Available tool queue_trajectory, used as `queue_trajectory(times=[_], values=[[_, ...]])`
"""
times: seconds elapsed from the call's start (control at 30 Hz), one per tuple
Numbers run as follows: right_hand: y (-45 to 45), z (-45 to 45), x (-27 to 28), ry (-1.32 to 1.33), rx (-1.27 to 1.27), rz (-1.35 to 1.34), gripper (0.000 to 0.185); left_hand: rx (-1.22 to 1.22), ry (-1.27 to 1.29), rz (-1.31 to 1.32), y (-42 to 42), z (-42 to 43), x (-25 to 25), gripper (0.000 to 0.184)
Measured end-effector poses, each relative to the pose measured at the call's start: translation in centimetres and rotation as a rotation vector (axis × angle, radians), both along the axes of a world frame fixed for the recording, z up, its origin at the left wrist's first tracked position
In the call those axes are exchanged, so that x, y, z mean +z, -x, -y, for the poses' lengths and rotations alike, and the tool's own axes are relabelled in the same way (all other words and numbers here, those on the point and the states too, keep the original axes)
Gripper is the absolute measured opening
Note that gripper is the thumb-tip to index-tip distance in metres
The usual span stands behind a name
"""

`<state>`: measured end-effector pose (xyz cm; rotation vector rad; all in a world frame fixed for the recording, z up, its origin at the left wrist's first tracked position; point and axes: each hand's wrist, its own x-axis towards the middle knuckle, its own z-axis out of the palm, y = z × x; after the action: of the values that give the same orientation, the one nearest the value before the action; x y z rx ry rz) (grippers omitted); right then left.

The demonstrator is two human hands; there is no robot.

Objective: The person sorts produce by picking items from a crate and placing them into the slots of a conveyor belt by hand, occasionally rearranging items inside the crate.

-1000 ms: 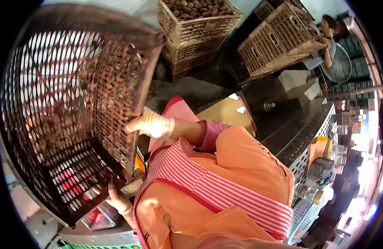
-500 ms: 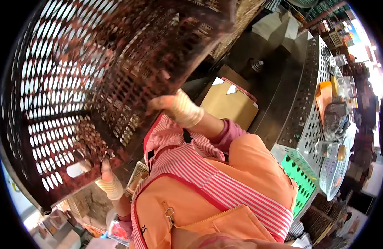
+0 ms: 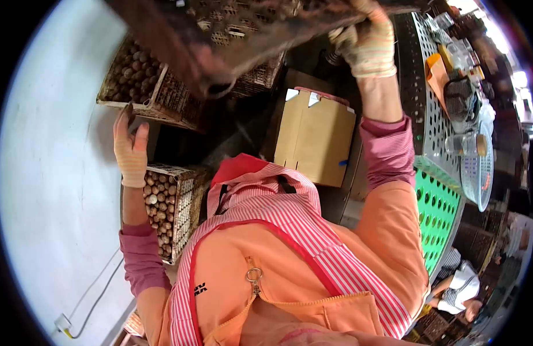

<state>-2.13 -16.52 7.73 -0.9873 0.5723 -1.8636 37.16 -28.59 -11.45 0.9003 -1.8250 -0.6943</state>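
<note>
1. Head view: dark crate (image 3: pixel 255 32) above cardboard box (image 3: pixel 315 138).
2. Right hand (image 3: pixel 373 49), upper right of box, clamped on dark crate's rim.
3. Left hand (image 3: pixel 131 151), left of box, fingers spread by crate (image 3: pixel 177 95) of round brown items (image 3: pixel 133 75); contact unclear.

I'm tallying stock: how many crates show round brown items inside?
2: an upper crate, just above the left hand in the picture, and a lower crate, below and right of it. Others may be hidden.
</note>
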Motion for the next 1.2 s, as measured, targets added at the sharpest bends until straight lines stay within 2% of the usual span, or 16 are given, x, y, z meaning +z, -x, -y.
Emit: queue_trajectory(times=[0.13,0.3,0.4,0.43,0.5,0.57,0.6,0.7,0.73,0.83,0.87,0.93,0.97,1.0,1.1,1.2], values=[[4.1,-0.2,0.1,0.011,-0.132,0.073,0.017,0.136,0.445,0.361,4.2,4.6,2.3,0.056],[8.7,-2.5,1.4,0.111,-0.118,0.094,0.014,0.116,0.736,0.354,12.2,9.3,5.9,0.059],[6.8,-2.3,3.6,0.072,-0.28,0.027,0.02,0.066,0.979,0.254,15.2,13.9,7.9,0.057],[7.7,-3.0,3.9,0.079,-0.199,0.001,0.023,0.046,1.057,0.209,16.3,14.3,8.8,0.056],[12.4,-5.7,4.1,0.128,-0.037,-0.035,0.028,0.019,0.957,0.335,20.9,12.0,12.4,0.054],[12.9,-6.2,3.0,0.213,-0.16,-0.021,0.031,-0.122,0.942,0.389,23.7,10.3,15.1,0.047],[10.8,-4.7,2.4,0.235,-0.195,-0.046,0.033,-0.32,0.629,0.455,21.5,12.3,12.6,0.054],[1.0,1.9,-1.6,0.199,-0.211,-0.106,0.031,-0.139,0.812,0.54,11.7,15.0,3.6,0.053],[-0.7,2.7,-1.7,0.176,-0.14,-0.09,0.03,-0.079,0.799,0.601,9.8,13.9,2.7,0.049],[-0.2,2.8,-2.3,0.119,-0.231,-0.04,0.023,-0.002,0.606,0.31,8.8,10.8,4.1,0.037],[-0.5,3.3,-2.5,0.165,-0.252,-0.037,0.021,-0.039,0.419,0.378,8.1,9.5,4.6,0.041],[-2.3,3.2,-2.4,0.147,-0.26,-0.019,0.016,-0.155,0.172,0.847,7.0,7.5,5.8,0.053],[-2.4,3.5,-2.4,0.14,-0.269,-0.006,0.015,-0.015,0.581,0.473,6.9,7.3,4.3,0.064],[-2.5,3.7,-2.4,0.133,-0.277,0.007,0.015,-0.102,0.343,0.612,7.0,8.0,4.2,0.063],[-1.0,3.8,-2.7,0.141,-0.187,0.061,0.013,0.012,0.537,0.516,7.3,7.9,1.6,0.061],[0.3,5.0,-1.3,0.161,-0.227,0.117,0.013,-0.014,0.503,0.568,6.8,7.3,2.0,0.059]])
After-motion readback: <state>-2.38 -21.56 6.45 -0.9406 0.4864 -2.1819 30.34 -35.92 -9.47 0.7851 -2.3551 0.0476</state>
